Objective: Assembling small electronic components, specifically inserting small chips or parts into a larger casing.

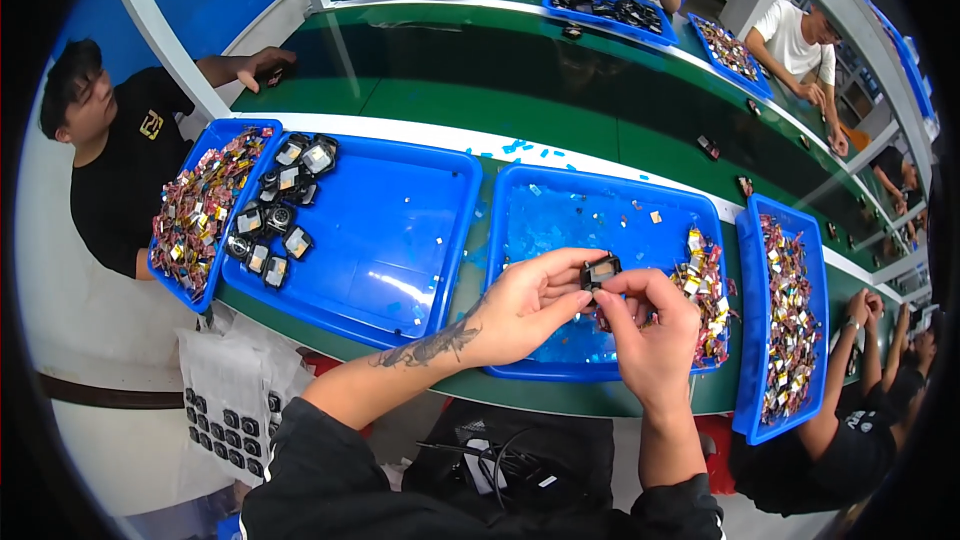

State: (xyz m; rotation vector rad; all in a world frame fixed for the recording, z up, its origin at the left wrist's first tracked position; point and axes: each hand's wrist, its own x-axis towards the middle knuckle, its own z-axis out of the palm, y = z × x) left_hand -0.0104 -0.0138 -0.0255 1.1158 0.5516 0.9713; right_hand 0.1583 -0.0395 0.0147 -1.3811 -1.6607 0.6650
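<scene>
I am sitting at the green counter, working over the blue tray straight in front of me. A second blue tray is lying just left of it, a row of small black square parts along its left edge. My left hand and right hand are meeting above the front tray, their fingers pinching one small black square part between them.
</scene>
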